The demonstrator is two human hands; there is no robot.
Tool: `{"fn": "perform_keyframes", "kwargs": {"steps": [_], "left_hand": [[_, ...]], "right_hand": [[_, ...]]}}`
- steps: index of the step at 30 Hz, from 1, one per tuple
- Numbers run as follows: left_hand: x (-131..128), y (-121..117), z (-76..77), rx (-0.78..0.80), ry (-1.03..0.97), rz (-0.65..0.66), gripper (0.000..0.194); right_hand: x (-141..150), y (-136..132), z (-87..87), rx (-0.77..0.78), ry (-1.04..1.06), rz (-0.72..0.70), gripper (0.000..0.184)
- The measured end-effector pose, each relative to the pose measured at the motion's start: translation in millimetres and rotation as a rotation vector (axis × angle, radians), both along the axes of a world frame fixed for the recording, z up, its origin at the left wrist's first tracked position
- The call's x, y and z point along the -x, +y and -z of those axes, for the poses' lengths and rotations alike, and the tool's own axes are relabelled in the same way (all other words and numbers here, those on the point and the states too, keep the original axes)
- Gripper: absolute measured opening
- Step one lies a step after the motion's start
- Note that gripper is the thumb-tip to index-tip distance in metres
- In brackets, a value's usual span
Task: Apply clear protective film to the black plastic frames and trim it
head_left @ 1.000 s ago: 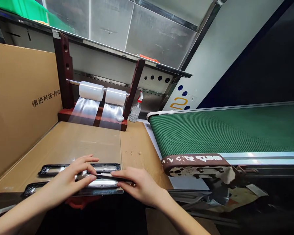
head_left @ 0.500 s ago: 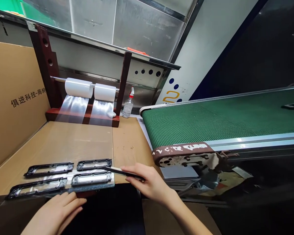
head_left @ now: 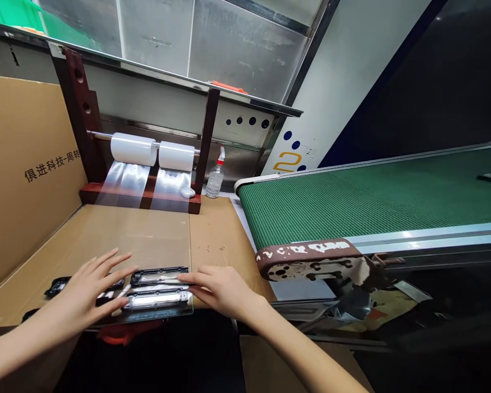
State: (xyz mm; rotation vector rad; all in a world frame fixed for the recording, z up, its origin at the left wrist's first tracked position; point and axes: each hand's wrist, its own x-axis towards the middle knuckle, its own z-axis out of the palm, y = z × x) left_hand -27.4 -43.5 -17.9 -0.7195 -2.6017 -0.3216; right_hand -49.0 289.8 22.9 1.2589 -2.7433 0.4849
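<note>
Black rectangular frames with clear middles lie on the near edge of the cardboard-covered bench, on a sheet of clear film. The upper right frame [head_left: 159,276] and lower right frame [head_left: 157,299] show plainly; the left frames [head_left: 57,286] are mostly covered by my left hand [head_left: 90,284]. That hand is open, fingers spread, its fingertips at the left ends of the right-hand frames. My right hand [head_left: 221,290] is at their right ends, index finger and thumb stretched out and apart. No tool shows in it.
Two film rolls [head_left: 134,148] hang on a rod in a dark red stand [head_left: 167,203]. A spray bottle [head_left: 215,180] stands beside it. A tall cardboard panel [head_left: 20,125] borders the left. A green conveyor belt [head_left: 352,199] runs along the right.
My left hand has moved up from below the bench edge onto the frames. My right hand has shifted left to the frame ends; the thin dark tool it held is out of sight.
</note>
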Motion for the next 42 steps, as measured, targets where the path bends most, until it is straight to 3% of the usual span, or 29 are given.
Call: {"fn": "perform_keyframes", "kwargs": {"steps": [4, 7, 16, 30, 42], "left_hand": [[18.1, -14.2, 17.5, 0.212, -0.081, 0.036, 0.053], [19.8, -18.3, 25.2, 0.216, -0.12, 0.043, 0.059], [15.5, -15.0, 20.6, 0.233, -0.1, 0.052, 0.061], [12.5, -12.8, 19.1, 0.185, -0.19, 0.017, 0.062], [15.6, -18.7, 25.3, 0.246, -0.159, 0.015, 0.062]], "right_hand": [[11.3, -26.0, 2.3, -0.103, 0.068, -0.078, 0.031], [13.4, -38.8, 0.7, -0.126, 0.067, -0.101, 0.029], [20.4, -53.0, -0.7, -0.165, 0.048, -0.131, 0.027], [28.2, -41.9, -10.8, -0.209, 0.04, -0.186, 0.025], [25.1, -2.0, -20.0, -0.186, 0.066, -0.169, 0.022]]}}
